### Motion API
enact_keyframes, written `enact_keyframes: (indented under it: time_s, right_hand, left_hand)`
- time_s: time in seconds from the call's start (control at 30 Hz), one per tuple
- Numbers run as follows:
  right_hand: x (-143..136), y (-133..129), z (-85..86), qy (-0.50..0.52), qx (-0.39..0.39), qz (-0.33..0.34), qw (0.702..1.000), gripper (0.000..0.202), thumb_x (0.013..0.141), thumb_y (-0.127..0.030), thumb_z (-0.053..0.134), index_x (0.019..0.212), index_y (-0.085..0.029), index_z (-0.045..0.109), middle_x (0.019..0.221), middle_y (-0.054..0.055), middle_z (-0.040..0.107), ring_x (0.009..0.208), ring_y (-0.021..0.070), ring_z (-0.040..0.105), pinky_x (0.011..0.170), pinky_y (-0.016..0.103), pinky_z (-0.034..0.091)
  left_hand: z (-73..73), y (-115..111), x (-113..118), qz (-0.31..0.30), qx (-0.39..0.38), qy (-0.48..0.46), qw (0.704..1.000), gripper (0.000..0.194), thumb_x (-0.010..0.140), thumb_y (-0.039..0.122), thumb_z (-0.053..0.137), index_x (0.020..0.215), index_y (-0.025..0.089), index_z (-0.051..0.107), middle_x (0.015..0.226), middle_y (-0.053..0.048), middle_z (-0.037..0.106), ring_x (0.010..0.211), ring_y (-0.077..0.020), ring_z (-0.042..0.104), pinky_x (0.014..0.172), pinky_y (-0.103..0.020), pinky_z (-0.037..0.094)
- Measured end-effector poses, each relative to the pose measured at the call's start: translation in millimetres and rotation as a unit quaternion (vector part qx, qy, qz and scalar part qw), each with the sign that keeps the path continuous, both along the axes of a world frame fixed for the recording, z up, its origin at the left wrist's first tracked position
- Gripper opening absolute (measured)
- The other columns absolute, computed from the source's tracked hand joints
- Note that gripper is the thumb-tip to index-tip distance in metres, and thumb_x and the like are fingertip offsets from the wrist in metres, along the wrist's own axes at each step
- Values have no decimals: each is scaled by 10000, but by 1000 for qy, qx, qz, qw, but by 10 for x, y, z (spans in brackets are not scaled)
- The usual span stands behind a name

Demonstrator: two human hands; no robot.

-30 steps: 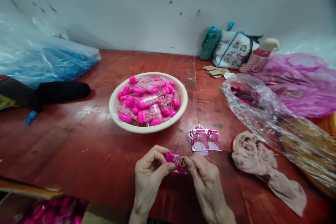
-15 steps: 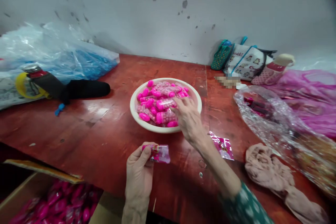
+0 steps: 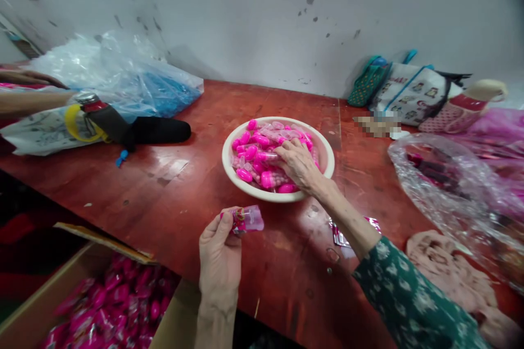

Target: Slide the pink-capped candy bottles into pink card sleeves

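Note:
My left hand (image 3: 221,251) is closed, pinching a small pink-and-clear plastic packet (image 3: 249,219) between thumb and fingers above the table's front part. A cream bowl (image 3: 262,194) in the middle holds a heap of small clear bottles with bright pink caps and pale pink beads inside. Over its right side reaches my right hand (image 3: 301,166), fingers curled down on the end of one small pink-capped bottle (image 3: 267,157). The fingertips are partly hidden among the heap. Under my right forearm lie several flat pink packets (image 3: 341,235).
A cardboard box (image 3: 102,242) of pink filled packets stands below the front edge at left. Behind it are a strapped bottle (image 3: 98,112), a blue-filled plastic bag (image 3: 164,92) and another person's arm (image 3: 35,103). At right lie a patterned bag (image 3: 403,90), clear plastic (image 3: 434,174) and beige cloth (image 3: 446,267).
The view has shifted left, so the bowl sits farther right in it. Another person's arm has come in at left. My right hand stays in the bowl; my left keeps the packet.

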State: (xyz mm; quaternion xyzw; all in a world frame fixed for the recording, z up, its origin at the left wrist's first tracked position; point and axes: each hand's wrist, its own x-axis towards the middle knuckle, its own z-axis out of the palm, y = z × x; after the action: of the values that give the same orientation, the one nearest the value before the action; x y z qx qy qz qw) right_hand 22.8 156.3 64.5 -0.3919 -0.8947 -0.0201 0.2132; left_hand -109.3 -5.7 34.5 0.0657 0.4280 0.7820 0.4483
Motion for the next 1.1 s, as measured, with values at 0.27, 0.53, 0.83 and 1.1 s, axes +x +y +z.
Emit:
enact_keyframes:
  time_s: [0.27,0.53,0.83,1.1]
  right_hand:
    - [250,-870,105,90,28,7,995,272,921,-152,361,1120,-114,542,905,107,577,824,226,473,740,352,407]
    - [419,-1295,-60,97,86,14,991,345,892,-54,388,1216,-63,504,881,134,582,799,229,461,680,373,421]
    - [487,-1448,-195,138,123,-32,982,557,816,28,477,1335,-160,403,901,112,497,827,224,440,704,373,420]
    - [432,-1618,-364,202,0,-26,979,507,824,-174,578,1308,-129,435,940,126,488,848,234,461,696,385,454]
  left_hand:
    - [-53,3,-33,-1,-1,-23,1000,156,639,260,741,750,158,703,726,-19,711,658,-131,635,663,-259,509]
    - [0,-6,168,-51,-5,-26,998,164,659,274,720,752,140,704,718,-32,713,645,-144,641,629,-254,514]
    - [-13,-5,319,-79,6,11,997,136,712,204,679,810,115,709,793,-64,724,733,-156,654,727,-272,515]
    - [-37,-3,402,-62,8,56,996,51,727,146,665,778,140,663,757,-18,705,688,-106,631,667,-202,500]
